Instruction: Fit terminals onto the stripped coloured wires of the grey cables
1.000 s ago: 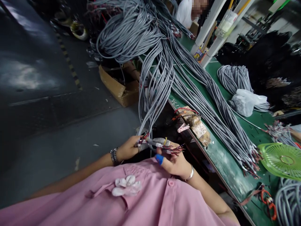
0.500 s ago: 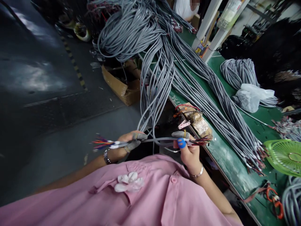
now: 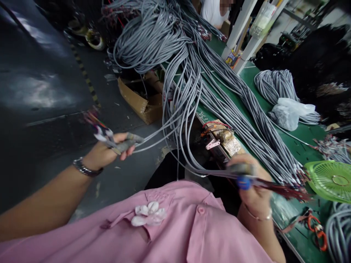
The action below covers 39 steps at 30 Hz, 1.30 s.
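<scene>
Out over the floor on the left, my left hand is closed round several grey cables, whose colourful stripped ends stick out past it, blurred. My right hand, smeared by motion at the table edge, grips other grey cables with dark red wire ends pointing right. Both hands wear grey finger covers, and a blue one is on the right thumb. The held cables run up into a hanging loop of grey cable that joins a big coil on the table.
Long cable bundles lie along the green table. A pink clip sits at its edge. Farther right are a green fan and orange-handled scissors. A cardboard box stands on the floor. A person is behind.
My hands have moved far apart, the left one up and leftward, the right one rightward and slightly down. Each carries its cable ends along, and the cables between them have spread.
</scene>
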Motion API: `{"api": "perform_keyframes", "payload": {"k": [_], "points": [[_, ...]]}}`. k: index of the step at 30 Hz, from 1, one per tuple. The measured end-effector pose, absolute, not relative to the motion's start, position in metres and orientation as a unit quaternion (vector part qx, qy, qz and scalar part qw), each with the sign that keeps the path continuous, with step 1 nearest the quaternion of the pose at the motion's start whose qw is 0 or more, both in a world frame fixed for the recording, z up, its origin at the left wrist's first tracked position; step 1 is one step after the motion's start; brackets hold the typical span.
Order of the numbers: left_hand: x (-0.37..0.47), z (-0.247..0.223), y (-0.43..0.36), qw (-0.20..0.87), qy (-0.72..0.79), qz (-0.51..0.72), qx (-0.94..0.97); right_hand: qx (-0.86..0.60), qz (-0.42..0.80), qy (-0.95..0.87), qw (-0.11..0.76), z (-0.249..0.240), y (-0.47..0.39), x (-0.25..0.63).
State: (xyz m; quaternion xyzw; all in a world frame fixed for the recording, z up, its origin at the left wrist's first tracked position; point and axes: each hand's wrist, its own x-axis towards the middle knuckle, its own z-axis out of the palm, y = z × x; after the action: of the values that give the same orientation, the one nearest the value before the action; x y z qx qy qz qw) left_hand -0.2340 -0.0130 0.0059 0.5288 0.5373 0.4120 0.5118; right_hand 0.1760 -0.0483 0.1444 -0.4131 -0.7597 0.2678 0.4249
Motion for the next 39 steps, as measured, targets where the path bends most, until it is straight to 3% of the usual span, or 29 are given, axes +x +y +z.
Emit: {"api": "perform_keyframes", "payload": {"k": [2,4,9,13,18,23,32,35,39], "points": [[-0.214,0.029,-0.010,0.535,0.474,0.444,0.541,-0.360,0.352,-0.802,0.322,0.123,-0.044,0.149],[-0.179,0.046,-0.008,0.598,0.404,0.449,0.527,-0.352,0.417,-0.792,0.275,0.089,-0.033,0.118],[-0.095,0.024,-0.012,0.634,0.344,0.410,0.558,-0.447,0.577,-0.591,0.345,0.023,-0.006,0.075],[-0.080,-0.016,-0.012,0.609,0.356,0.326,0.629,-0.447,0.622,-0.520,0.378,0.024,-0.007,0.081],[-0.082,-0.024,-0.005,0.653,0.310,0.207,0.659,-0.387,0.702,-0.489,0.344,0.029,-0.016,0.095],[-0.072,-0.024,-0.003,0.649,0.346,0.193,0.650,-0.434,0.619,-0.493,0.431,0.017,-0.019,0.107],[-0.062,-0.015,-0.002,0.683,0.329,0.208,0.618,-0.468,0.473,-0.623,0.410,0.019,-0.020,0.115],[-0.067,-0.018,-0.005,0.650,0.359,0.252,0.620,-0.469,0.403,-0.660,0.426,0.019,-0.022,0.120],[-0.071,-0.021,-0.006,0.661,0.435,0.369,0.487,-0.485,0.420,-0.632,0.435,0.017,-0.026,0.123]]}}
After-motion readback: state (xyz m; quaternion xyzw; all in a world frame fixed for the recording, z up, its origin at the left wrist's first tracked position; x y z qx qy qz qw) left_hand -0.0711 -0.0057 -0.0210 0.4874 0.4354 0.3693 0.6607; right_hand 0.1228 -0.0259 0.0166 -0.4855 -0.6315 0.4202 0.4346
